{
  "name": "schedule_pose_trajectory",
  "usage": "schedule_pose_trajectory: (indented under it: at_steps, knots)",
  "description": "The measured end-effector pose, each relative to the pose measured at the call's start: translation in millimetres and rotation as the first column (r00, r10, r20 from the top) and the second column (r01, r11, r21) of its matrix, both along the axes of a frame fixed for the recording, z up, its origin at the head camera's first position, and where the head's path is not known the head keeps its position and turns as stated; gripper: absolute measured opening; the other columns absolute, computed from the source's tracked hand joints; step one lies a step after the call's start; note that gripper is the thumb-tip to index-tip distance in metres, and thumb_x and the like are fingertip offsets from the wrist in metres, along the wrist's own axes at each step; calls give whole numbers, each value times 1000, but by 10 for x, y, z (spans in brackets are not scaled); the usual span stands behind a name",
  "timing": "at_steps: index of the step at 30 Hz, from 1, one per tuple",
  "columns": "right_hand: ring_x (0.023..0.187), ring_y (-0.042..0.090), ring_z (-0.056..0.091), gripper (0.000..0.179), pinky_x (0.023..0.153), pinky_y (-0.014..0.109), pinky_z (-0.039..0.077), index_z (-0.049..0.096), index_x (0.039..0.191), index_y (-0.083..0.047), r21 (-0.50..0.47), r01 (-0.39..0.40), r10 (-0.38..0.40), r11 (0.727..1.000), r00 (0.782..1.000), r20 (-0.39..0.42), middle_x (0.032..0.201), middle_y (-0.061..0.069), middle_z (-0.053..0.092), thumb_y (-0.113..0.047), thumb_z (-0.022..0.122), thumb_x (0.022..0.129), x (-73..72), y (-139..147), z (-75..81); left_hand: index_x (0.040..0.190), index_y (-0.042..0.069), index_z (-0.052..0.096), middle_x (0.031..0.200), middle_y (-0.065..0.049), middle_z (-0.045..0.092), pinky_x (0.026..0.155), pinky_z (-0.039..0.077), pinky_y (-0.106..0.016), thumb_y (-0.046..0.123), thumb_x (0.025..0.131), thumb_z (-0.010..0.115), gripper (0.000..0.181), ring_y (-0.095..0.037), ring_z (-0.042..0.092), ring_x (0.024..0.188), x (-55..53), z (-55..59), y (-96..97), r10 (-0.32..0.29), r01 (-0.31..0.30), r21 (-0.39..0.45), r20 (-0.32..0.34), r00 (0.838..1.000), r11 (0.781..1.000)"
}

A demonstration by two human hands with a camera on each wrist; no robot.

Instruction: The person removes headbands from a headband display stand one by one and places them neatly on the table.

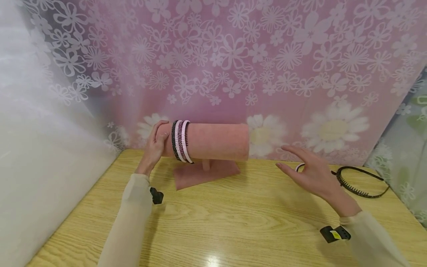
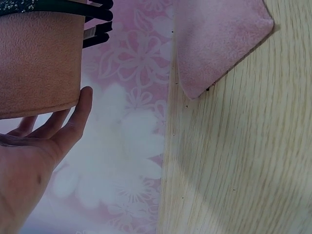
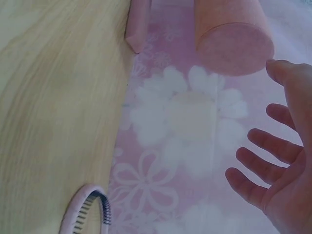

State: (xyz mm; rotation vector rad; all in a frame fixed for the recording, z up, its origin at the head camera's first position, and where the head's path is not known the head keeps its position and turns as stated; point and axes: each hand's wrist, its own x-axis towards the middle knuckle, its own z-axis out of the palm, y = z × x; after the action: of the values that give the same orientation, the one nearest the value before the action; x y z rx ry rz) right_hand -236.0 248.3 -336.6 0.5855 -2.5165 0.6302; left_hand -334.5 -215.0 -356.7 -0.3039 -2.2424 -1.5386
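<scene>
A pink plush headband stand point(image 1: 220, 141) has a horizontal cylinder on a short post and flat base point(image 1: 207, 176). Around its left part sit several headbands point(image 1: 180, 141), black, pale pink and glittery, side by side. My left hand point(image 1: 155, 144) grips the cylinder's left end; in the left wrist view its fingers point(image 2: 78, 114) lie against the end's edge. My right hand point(image 1: 313, 174) hovers right of the stand, fingers spread and holding nothing. Partly hidden behind it is a pale pink headband point(image 1: 299, 166), whose inner teeth show in the right wrist view.
A black toothed headband point(image 1: 358, 191) lies on the wooden table point(image 1: 233, 218) at the far right, near its back edge. Flowered pink cloth point(image 1: 213, 74) hangs right behind the table. White cloth point(image 1: 43, 148) borders the left side.
</scene>
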Motion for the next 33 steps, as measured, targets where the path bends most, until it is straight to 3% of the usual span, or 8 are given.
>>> schedule_pose_trajectory:
  at_steps: [2, 3, 6, 9, 16, 23, 33]
  knots:
    - [45, 2, 44, 53, 47, 24, 39, 50, 135, -31, -7, -9, 9, 1000, 1000, 11, 132, 6, 56, -38, 67, 86, -14, -40, 34, 138, 31, 42, 143, 1, 42, 101, 34, -51, 46, 97, 42, 44, -29, 47, 119, 0, 1, 5, 4, -4, 2, -1, 1000, 1000]
    - [53, 4, 52, 53, 52, 26, 44, 50, 135, -31, -10, -15, 15, 1000, 1000, 5, 132, 6, 55, -38, 67, 86, -24, -60, 49, 138, 31, 42, 143, 1, 42, 101, 34, -51, 46, 97, 42, 44, -28, 47, 119, -1, 1, 7, 6, -6, 4, -1, 1000, 1000]
    - [89, 20, 64, 55, 74, 41, 51, 50, 136, -30, -30, -39, 38, 999, 999, -20, 134, 7, 55, -38, 69, 84, -63, -123, 77, 137, 30, 43, 143, 2, 43, 101, 34, -50, 44, 97, 43, 43, -28, 47, 119, -1, 11, 11, 9, -9, 11, -3, 1000, 1000]
    - [123, 33, 50, 58, 92, 56, 42, 51, 136, -29, -51, -65, 63, 997, 997, -46, 137, 7, 53, -38, 71, 82, -98, -186, 99, 138, 29, 43, 143, 1, 42, 102, 33, -50, 40, 97, 43, 42, -28, 47, 119, -4, 17, 9, 8, -8, 17, 9, 1000, 1000]
    - [128, 33, 46, 61, 98, 58, 37, 51, 135, -30, -93, -125, 119, 988, 991, -65, 141, 7, 50, -37, 75, 79, -153, -363, 162, 137, 32, 43, 143, 3, 42, 102, 33, -50, 41, 98, 43, 41, -27, 47, 119, 0, 8, 10, 2, -2, 22, 7, 1000, 1000]
    - [128, 28, 48, 61, 101, 52, 39, 53, 134, -28, -85, -171, 158, 982, 978, -138, 140, 5, 51, -37, 76, 78, -211, -544, 250, 138, 29, 43, 142, 3, 43, 101, 34, -49, 41, 97, 44, 42, -26, 47, 118, -12, -2, 3, -5, 6, 36, -5, 1000, 999]
    - [130, 26, 46, 59, 101, 50, 39, 55, 133, -17, -72, -248, 233, 966, 956, -176, 139, 6, 51, -31, 75, 80, -301, -795, 340, 139, 29, 41, 143, 2, 42, 101, 34, -50, 46, 97, 44, 45, -28, 47, 119, -10, 0, 5, -7, 7, 33, 14, 1000, 999]
